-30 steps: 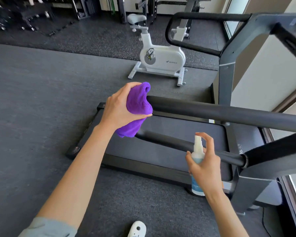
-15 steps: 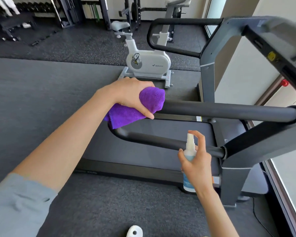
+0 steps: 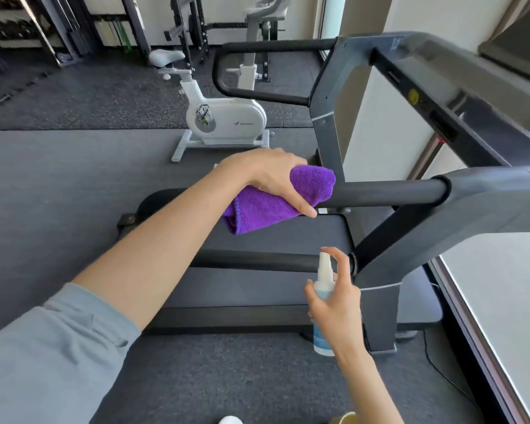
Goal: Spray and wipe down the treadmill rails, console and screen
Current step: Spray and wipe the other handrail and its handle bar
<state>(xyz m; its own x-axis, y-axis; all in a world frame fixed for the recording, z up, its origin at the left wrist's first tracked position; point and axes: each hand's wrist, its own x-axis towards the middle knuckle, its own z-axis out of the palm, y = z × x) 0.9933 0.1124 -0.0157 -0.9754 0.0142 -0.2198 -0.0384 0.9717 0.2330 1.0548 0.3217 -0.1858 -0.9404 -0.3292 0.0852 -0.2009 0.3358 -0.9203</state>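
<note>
The gym floor was dark speckled rubber matting (image 3: 74,179), matte and grainy, with a white plastic exercise bike (image 3: 224,120) standing beyond the treadmill and metal racks along the far wall. Over the last second the left hand (image 3: 270,175) had slid the folded purple microfibre cloth (image 3: 276,200) from the rounded outer end of the upper black foam-covered handrail (image 3: 380,192) inward along the bar toward the grey upright, so the wipe was travelling the length of that rail; I judged the rail step under way, with the grey plastic console frame (image 3: 441,96) and the screen not yet reached. The left fingers curled over the top of the plush cloth and the thumb pressed beneath, clamping it around the cylindrical rail. The right hand (image 3: 337,307) had stayed low beside the lower black padded handrail (image 3: 251,260), wrapped round the small translucent spray bottle with pale blue liquid (image 3: 323,286), its index finger raised above the white nozzle; whether it touched the pump head was hard to tell. The rails looked soft, dull and tubular, the frame smooth and hard-edged, and the black treadmill belt (image 3: 288,234) flat below them.
</note>
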